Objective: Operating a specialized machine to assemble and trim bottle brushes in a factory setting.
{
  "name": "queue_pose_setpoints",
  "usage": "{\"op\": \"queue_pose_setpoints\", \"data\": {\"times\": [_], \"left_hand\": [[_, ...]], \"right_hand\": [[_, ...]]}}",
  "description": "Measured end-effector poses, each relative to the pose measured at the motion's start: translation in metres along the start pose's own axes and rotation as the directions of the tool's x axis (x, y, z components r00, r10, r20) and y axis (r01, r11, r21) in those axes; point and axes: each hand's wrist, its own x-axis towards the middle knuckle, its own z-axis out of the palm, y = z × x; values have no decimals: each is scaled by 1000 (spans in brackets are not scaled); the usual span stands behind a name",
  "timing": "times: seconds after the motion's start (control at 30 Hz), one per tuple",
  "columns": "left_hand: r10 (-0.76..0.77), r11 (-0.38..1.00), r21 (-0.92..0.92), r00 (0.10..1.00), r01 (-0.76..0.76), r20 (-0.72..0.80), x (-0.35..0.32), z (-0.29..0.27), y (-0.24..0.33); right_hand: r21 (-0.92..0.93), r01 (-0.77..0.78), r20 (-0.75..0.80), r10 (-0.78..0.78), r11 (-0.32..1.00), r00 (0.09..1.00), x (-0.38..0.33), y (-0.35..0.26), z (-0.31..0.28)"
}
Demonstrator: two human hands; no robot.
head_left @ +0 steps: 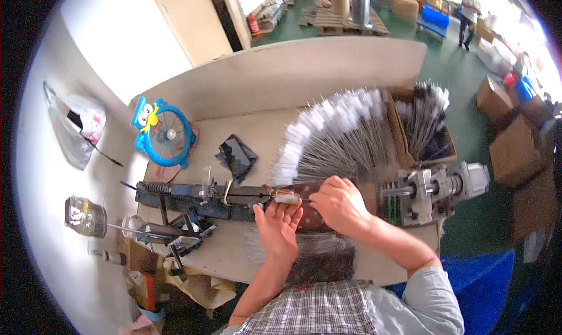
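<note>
My left hand (276,227) lies palm up at the bench's middle, its fingertips against a small pale tag (287,198) on a thin wire. My right hand (339,205) is curled over the same spot, pinching the wire near the tag above a dark brown jig plate (310,218). A blue-black metal fixture (199,197) runs left from the hands. Behind them a fan of several tagged thin wires (339,136) spreads over the bench. More loose wires (316,250) lie under my wrists.
A grey motor-driven unit (436,189) sits at the bench's right end. A cardboard box (427,130) of wires stands behind it. A blue desk fan (167,133), a dark pouch (236,156) and a jar (85,216) are to the left. Cartons (515,148) and a person (468,13) are beyond.
</note>
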Motion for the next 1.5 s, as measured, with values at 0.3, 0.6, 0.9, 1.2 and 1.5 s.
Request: {"op": "queue_pose_setpoints", "data": {"times": [0.3, 0.6, 0.9, 1.2, 1.5], "left_hand": [[-33, 939, 345, 998, 11, 58, -20, -48, 11], [296, 930, -6, 761, -366, -577, -52, -291, 129], [527, 850, 408, 517, -334, -675, -49, -342, 160], [84, 986, 165, 948, -34, -308, -29, -143, 25], [-176, 908, 366, 979, 202, -103, -1, -35, -27]], "right_hand": [[282, 7, -98, 22, 959, 995, -33, 4, -9], [93, -137, 370, 94, 986, 924, -94, -23, 29], [27, -274, 676, 184, 961, 713, -69, -13, -22], [52, -358, 733, 208, 932, 647, -88, 9, -30], [-47, -426, 646, 353, 903, 677, -122, 21, -27]]}}
